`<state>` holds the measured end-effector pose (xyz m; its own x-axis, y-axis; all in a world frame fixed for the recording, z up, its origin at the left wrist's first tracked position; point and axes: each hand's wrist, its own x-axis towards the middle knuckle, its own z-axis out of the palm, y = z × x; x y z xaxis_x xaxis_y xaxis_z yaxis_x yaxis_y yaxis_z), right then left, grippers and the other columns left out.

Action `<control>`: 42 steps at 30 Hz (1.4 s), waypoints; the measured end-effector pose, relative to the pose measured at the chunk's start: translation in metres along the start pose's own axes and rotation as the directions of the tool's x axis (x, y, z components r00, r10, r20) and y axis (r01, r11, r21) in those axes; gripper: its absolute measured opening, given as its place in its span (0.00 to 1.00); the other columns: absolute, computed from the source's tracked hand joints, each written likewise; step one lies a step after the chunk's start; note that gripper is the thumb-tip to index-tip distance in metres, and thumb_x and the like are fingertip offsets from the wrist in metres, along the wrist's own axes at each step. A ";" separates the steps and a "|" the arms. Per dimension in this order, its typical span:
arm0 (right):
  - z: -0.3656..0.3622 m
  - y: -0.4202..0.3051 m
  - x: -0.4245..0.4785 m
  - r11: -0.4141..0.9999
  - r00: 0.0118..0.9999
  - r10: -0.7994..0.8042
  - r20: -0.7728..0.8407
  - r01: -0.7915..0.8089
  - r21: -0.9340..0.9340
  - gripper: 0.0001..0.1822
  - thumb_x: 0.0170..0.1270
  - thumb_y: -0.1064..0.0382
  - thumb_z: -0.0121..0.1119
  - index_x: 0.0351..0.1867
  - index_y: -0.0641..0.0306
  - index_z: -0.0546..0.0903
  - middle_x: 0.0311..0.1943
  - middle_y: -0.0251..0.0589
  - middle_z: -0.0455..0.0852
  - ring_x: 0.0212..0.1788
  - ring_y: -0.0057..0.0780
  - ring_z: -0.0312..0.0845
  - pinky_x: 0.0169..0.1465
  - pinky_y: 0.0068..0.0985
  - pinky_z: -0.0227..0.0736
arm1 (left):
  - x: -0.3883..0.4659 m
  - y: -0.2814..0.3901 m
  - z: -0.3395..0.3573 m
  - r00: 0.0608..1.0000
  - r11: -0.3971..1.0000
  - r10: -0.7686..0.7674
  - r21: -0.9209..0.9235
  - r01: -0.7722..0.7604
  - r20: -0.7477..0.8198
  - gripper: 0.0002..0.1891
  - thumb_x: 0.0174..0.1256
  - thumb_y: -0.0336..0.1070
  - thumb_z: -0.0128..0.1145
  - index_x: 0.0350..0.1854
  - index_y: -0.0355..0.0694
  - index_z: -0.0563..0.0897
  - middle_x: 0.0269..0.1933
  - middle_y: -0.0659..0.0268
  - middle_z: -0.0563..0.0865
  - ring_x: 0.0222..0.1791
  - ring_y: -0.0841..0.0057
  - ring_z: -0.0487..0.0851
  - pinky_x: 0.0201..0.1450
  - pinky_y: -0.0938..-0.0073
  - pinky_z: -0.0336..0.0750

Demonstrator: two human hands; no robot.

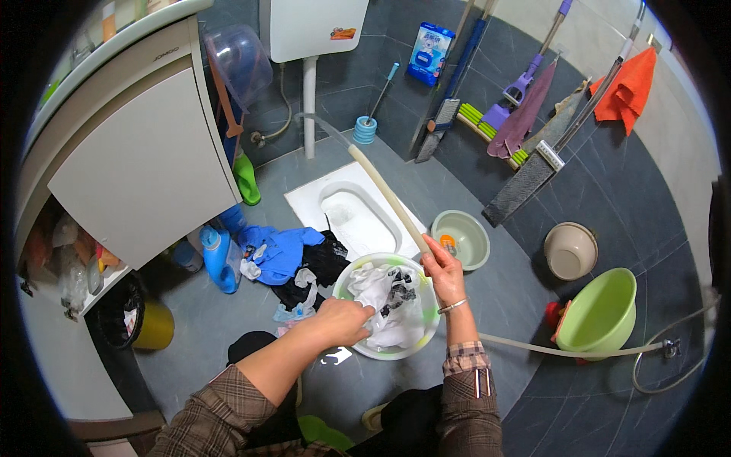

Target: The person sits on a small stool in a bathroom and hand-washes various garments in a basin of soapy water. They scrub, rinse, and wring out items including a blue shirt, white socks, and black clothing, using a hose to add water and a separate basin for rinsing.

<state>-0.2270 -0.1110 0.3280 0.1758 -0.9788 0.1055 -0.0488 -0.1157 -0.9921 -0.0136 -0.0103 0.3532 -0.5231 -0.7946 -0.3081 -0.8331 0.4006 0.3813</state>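
Note:
A white basin (432,328) with green markings stands on the floor before me, holding a wet white cloth (374,285) with a black pattern. My left hand (342,321) reaches over its near left side, fingers curled on the cloth. My right hand (444,268) grips a pale flexible hose (394,200) above the basin's right rim. The hose points away from me, over the squat toilet (360,220), and what looks like a clear stream of water (325,127) leaves its end towards the wall.
Left of the basin lie a blue garment (285,251), black clothes (325,260) and a blue detergent bottle (220,260). A grey-green basin (480,243) stands to the right. A green tub (605,314) leans by the wall tap (671,347). Mops (514,188) hang at the back right.

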 end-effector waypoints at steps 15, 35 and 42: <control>-0.010 -0.019 -0.008 0.766 0.932 -0.256 -0.257 0.033 -0.643 0.16 0.56 0.65 0.56 0.48 0.55 0.81 0.26 0.48 0.84 0.27 0.30 0.79 0.36 0.25 0.72 | -0.002 -0.002 -0.001 0.998 1.000 -0.029 -0.007 0.030 0.046 0.22 0.57 0.43 0.56 0.53 0.42 0.73 0.42 0.55 0.82 0.42 0.60 0.81 0.43 0.59 0.74; 0.034 -0.011 -0.008 0.963 0.992 -0.069 0.109 0.095 -0.251 0.18 0.63 0.68 0.54 0.56 0.62 0.76 0.39 0.27 0.80 0.37 0.13 0.70 0.42 0.14 0.67 | -0.002 -0.013 0.007 0.998 0.999 0.001 -0.033 0.002 0.067 0.15 0.55 0.45 0.56 0.41 0.41 0.81 0.32 0.56 0.84 0.36 0.58 0.82 0.39 0.58 0.75; 0.052 -0.009 -0.011 0.957 0.959 -0.021 0.284 0.101 -0.271 0.18 0.60 0.69 0.55 0.53 0.57 0.78 0.42 0.38 0.82 0.38 0.19 0.76 0.43 0.19 0.71 | -0.004 -0.017 0.008 0.999 0.999 0.018 -0.041 -0.016 0.045 0.14 0.55 0.44 0.56 0.40 0.42 0.81 0.32 0.56 0.84 0.36 0.59 0.82 0.38 0.59 0.75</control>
<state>-0.1771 -0.0907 0.3325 0.4490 -0.8876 0.1024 -0.2955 -0.2557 -0.9205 0.0013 -0.0101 0.3412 -0.5456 -0.7659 -0.3401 -0.8164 0.3942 0.4220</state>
